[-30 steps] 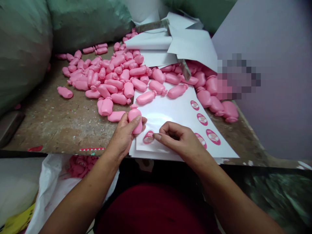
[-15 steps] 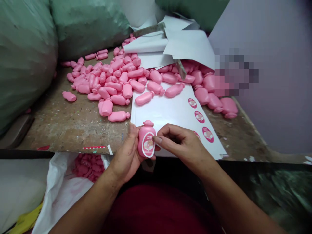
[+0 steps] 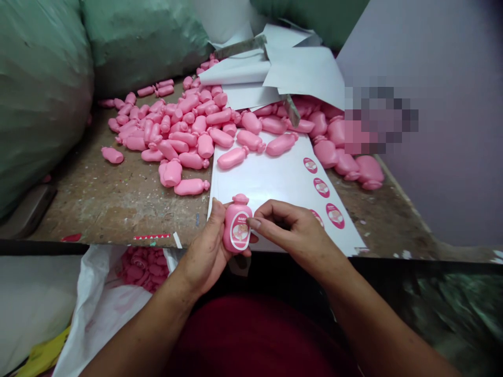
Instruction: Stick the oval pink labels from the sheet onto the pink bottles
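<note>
A small pink plastic bottle (image 3: 228,236) is wrapped in my left hand (image 3: 208,246), upright with its front toward me. On its front lies an oval sticker (image 3: 240,242) with a white rim, a darker pink field and the word BABY. Thumb and forefinger of my right hand (image 3: 293,230) are pinched together at the sticker's upper right edge. Beneath my hands, a white sticker sheet (image 3: 259,180) carries several oval stickers (image 3: 321,187) along its right side; one is partly covered by my right hand.
Many loose pink bottles (image 3: 184,123) are heaped across the worn table (image 3: 86,201), some on the sheet. White papers (image 3: 306,73) and a metal strip (image 3: 291,111) lie behind. Large green sacks (image 3: 145,47) stand at the back. Below the edge, a white sack (image 3: 94,293) holds pink bottles.
The bottle in my left hand has shifted very slightly up and to the right. My right fingers stay pinched at the sticker's edge.
</note>
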Demonstrator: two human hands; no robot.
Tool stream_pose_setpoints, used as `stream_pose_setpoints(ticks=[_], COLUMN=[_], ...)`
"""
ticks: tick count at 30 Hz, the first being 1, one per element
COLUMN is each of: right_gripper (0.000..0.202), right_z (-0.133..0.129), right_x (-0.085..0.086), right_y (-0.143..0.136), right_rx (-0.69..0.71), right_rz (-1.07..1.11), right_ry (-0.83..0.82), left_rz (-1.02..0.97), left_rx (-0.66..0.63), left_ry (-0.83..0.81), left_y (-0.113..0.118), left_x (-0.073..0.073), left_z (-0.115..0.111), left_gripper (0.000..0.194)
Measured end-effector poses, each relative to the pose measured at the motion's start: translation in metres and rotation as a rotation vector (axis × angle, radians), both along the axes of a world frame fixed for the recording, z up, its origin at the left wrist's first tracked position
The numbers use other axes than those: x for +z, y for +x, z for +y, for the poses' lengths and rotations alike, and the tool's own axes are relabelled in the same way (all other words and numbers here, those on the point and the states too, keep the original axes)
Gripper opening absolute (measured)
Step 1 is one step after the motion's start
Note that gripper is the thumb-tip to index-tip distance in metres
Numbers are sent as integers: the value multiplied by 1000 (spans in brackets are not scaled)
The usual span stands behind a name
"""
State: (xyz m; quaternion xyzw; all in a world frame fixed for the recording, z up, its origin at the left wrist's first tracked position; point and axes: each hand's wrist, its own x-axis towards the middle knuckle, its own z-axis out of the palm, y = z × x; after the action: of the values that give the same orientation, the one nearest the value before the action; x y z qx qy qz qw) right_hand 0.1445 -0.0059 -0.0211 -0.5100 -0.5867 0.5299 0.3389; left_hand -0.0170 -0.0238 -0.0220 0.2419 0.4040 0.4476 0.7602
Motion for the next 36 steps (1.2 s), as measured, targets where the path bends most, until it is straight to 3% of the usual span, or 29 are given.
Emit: stream_pose_setpoints(ticks=[10, 16, 21, 36], right_gripper=[29, 35, 35, 33], right_z=[1, 4, 4, 6], right_x=[-2, 1, 1, 0], right_y=[0, 2, 1, -2], right_rx=[17, 48, 58, 24], right_rz=[84, 135, 180, 111], right_ry=[-39, -71, -94, -53], left_rz=[-13, -73, -81, -48], left_rx=[13, 5, -32, 29], left_ry=[-5, -61, -84, -54], left_y=[0, 2, 1, 0], left_x=[0, 2, 4, 5], left_z=[1, 2, 5, 3], left_gripper=[57, 43, 48, 49])
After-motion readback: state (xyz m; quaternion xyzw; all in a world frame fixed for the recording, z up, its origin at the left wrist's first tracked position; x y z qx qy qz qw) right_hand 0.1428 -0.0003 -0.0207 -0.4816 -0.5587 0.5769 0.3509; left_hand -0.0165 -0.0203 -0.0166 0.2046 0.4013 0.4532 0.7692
